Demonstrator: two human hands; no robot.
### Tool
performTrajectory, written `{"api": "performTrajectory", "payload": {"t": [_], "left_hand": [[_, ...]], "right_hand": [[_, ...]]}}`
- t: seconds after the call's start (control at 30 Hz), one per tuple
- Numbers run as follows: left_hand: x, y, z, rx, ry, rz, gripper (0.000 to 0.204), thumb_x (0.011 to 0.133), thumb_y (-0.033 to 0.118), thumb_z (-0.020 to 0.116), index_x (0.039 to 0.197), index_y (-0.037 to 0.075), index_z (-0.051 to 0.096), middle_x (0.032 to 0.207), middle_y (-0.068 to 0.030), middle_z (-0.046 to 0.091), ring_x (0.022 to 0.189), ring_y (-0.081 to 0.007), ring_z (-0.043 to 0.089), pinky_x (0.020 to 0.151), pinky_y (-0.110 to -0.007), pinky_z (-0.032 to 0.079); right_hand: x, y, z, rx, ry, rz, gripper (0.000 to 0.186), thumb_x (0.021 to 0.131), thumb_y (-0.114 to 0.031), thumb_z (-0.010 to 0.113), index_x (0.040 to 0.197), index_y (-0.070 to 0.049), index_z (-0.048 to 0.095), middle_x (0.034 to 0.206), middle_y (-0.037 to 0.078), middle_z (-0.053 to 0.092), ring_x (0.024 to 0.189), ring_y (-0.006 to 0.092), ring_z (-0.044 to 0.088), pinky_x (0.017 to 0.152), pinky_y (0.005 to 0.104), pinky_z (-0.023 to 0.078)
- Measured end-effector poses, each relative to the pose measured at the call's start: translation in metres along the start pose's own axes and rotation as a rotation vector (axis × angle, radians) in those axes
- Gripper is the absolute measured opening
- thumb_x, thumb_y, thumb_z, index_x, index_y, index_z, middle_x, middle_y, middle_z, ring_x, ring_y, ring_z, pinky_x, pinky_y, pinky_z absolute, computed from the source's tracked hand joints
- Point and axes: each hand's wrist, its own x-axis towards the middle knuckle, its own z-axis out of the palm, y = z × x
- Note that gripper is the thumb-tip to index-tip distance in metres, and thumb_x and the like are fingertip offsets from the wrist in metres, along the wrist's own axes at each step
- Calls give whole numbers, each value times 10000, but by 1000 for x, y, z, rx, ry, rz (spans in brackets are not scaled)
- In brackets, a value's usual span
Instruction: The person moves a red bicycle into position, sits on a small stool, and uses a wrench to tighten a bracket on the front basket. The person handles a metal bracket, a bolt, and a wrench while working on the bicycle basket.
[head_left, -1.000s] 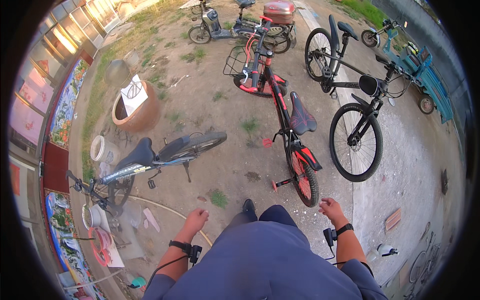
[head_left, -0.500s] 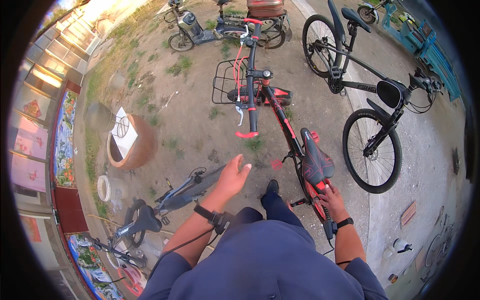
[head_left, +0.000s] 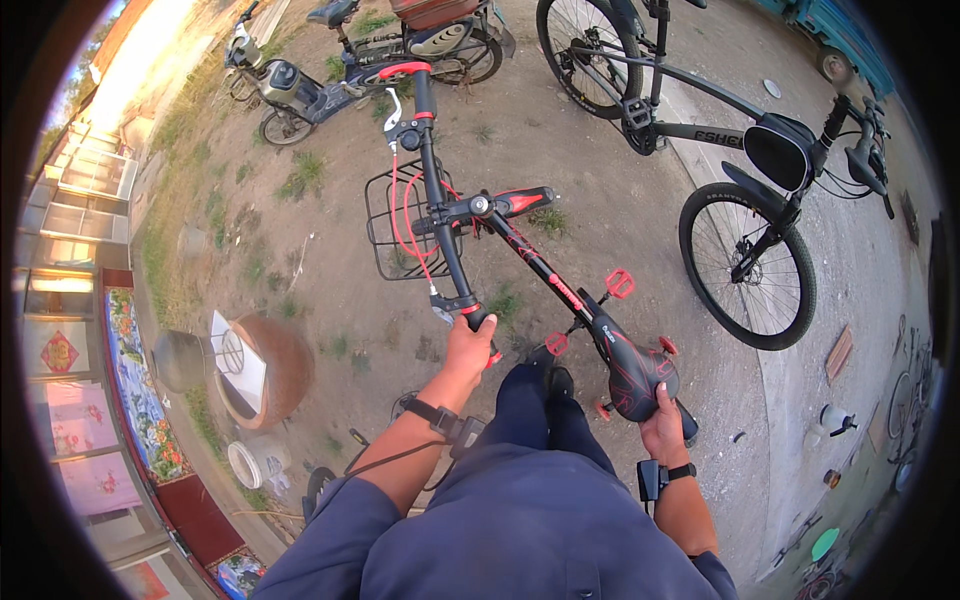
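Standing just ahead of the person, the red-and-black bicycle [head_left: 560, 285] is spanned by both hands, its frame slanting from handlebar to saddle. The near end of the handlebar [head_left: 451, 258] is enclosed by the narrow grip of the left hand [head_left: 468, 350]. At the rear of the black saddle [head_left: 635, 370], the thumb of the right hand [head_left: 662, 428] is laid on top; its fingers are hidden, so how far that grip is closed cannot be told.

A blue vehicle [head_left: 845, 40] is cut off at the upper right, and a scooter [head_left: 310, 88] is seen past the far handlebar end. The right side is taken up by a black bicycle [head_left: 700, 133], apart from the saddle. On the left, a clay pot [head_left: 285, 370] is topped by a white board [head_left: 237, 390], with a white bucket [head_left: 245, 465] near it.

The left edge is lined by a windowed building [head_left: 75, 345]. Bare dirt [head_left: 325, 215] is left open between the clay pot and the wire basket [head_left: 371, 225].
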Motion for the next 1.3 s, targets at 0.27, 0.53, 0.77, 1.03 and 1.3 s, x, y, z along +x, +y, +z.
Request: {"api": "performTrajectory", "payload": {"t": [0.27,0.53,0.77,1.03,1.3], "left_hand": [[2,35,-12,-172,-138,-162,200,978,152,702,935,57,532,725,-28,595,566,-127,582,509,-294,482],[-11,41,-41,58,-112,-117,228,961,125,700,949,81,476,698,-32,558,516,-136,545,483,-303,488],[-44,25,-22,135,-282,-97,228,973,128,679,909,106,461,683,-26,538,501,-132,523,465,-307,479],[-113,-18,16,263,-551,-152,218,996,154,673,950,96,467,723,-41,542,567,-155,550,516,-322,503],[-205,-94,42,518,-1060,-274,149,1038,167,626,1012,88,502,861,-57,601,738,-182,618,681,-344,550]], "right_hand": [[-2,10,22,36,286,-78,414,1041,-243,634,1396,-44,559,1371,107,637,1227,223,634,1076,384,501],[-43,16,22,-5,408,-142,411,1028,-255,655,1342,-1,583,1296,129,678,1154,229,675,1047,373,515],[-112,40,-23,114,546,-249,347,1009,-214,680,1287,-9,646,1229,112,722,1104,205,690,1037,353,508],[-217,108,-101,321,771,-334,354,1011,-243,669,1273,-5,651,1220,112,719,1093,217,691,1005,360,524],[-362,230,-196,665,985,-433,425,1037,-346,613,1293,-9,641,1278,142,698,1139,250,683,1051,384,505]]}}
